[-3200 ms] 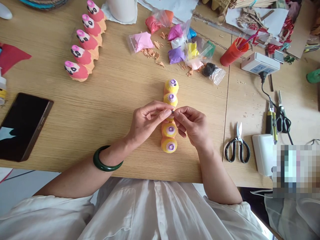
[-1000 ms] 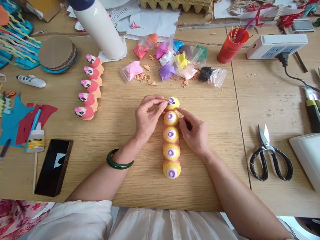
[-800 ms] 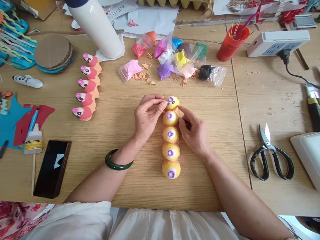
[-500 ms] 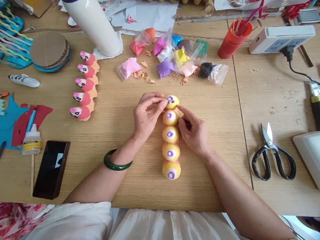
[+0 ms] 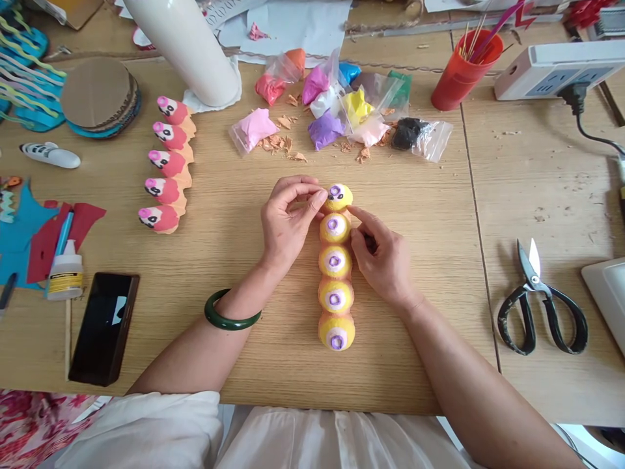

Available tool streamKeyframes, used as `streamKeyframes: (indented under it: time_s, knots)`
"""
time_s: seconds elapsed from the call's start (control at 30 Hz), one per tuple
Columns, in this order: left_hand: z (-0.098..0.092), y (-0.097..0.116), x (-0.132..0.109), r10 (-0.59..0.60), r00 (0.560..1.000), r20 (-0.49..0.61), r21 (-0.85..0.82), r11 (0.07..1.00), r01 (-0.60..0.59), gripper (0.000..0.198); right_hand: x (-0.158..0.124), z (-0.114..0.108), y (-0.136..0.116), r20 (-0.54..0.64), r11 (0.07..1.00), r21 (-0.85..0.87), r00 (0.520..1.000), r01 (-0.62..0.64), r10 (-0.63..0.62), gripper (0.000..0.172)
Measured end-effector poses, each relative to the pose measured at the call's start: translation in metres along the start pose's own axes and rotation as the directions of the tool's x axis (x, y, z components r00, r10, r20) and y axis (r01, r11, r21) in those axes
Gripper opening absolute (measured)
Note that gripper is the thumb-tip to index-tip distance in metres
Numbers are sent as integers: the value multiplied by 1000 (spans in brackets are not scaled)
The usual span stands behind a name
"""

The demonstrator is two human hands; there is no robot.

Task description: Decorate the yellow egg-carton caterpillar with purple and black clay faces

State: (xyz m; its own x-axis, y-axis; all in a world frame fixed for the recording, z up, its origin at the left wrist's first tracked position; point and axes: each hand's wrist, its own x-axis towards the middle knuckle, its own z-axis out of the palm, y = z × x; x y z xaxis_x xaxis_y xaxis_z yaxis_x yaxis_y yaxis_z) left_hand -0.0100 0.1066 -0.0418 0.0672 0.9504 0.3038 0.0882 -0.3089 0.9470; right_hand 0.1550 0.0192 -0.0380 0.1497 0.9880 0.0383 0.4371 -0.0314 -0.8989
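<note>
Pinches with the left hand [image 5: 288,221] at the left edge of the farthest dome [image 5: 346,195] of the yellow row [image 5: 335,274], with the tips of thumb and index finger together in the grip; cannot tell about any small piece clamped between them. Points with the right hand [image 5: 383,254] at the other side of the same row, near the place between the first and second domes, touching it or just beside, cannot tell which. Has in this right grip the thumb tip apart from the index tip, with the other fingers curled under; cannot tell about any thing clamped inside.

Has the yellow row lying on the desk [image 5: 234,202], between both hands and running straight away from the body. Shows five domes in it, each with a pale patch and a purple ring, and on the farthest one also small black spots [image 5: 340,195]. Wears a dark green bangle [image 5: 229,324] on the left wrist. Has at left, well apart, a red row [image 5: 170,163] with pink tips; beyond the hands, small bags [image 5: 326,129] with coloured lumps; at right, scissors [image 5: 536,281] with blades slightly apart
</note>
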Motion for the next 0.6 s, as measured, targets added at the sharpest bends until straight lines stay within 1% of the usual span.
streamKeyframes:
  time_s: [0.13, 0.17, 0.23, 0.33, 0.43, 0.5, 0.6]
  knots:
    - [-5, -5, 2, -12, 999, 46, 1, 1000, 12, 32, 0, -1, -1, -9, 1000, -1, 1000, 16, -16, 43]
    - [-8, -6, 3, -9, 997, 75, 1, 1000, 9, 32, 0, -1, -1, -12, 1000, 2, 1000, 23, -23, 42]
    - [-15, -7, 7, 1, 986, 169, -4, 1000, 0, 35, 1, -1, -1, -16, 999, 7, 999, 35, -35, 41]
    - [-25, -8, 15, -4, 938, 348, -11, 1000, 8, 49, 1, 0, -2, -15, 999, 6, 999, 38, -38, 41]
    - [-28, -8, 20, -56, 876, 480, -3, 998, 65, 60, 1, 0, -2, -11, 1000, 2, 1000, 29, -29, 40]
    - [-27, -7, 20, -71, 847, 528, 1, 997, 83, 62, 1, -1, -2, -9, 1000, -1, 1000, 26, -26, 40]
    - [-28, -4, 20, -83, 834, 545, -9, 994, 105, 62, 1, -1, -2, -10, 1000, -16, 1000, 26, -26, 38]
